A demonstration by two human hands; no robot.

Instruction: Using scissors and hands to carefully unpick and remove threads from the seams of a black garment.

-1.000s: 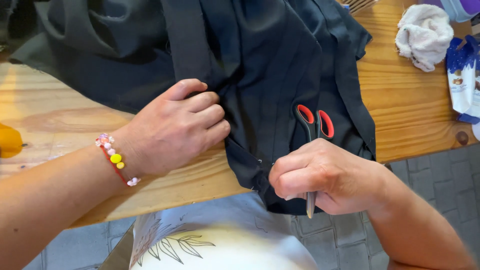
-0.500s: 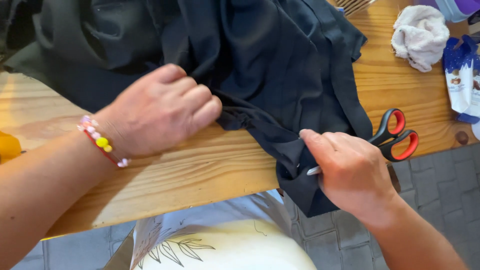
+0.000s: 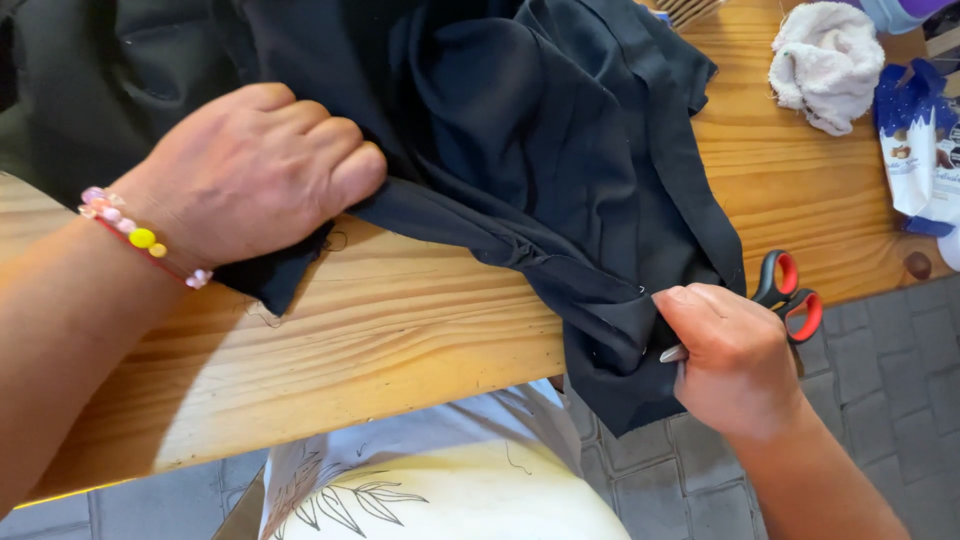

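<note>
Bare wooden table point(image 3: 380, 320) runs along the near edge, between the left hand point(image 3: 250, 170) and the right hand point(image 3: 735, 355); this strip is open for a hand to pass. Dark cloth point(image 3: 540, 140) covers the far and middle table and hangs over the edge by the right hand, blocking that side. Scissors point(image 3: 790, 290) lie against the right hand at the table edge. At the far right, a white rag point(image 3: 825, 65) and a blue-and-white packet point(image 3: 915, 140) crowd the corner, with bare wood between them and the cloth.
</note>
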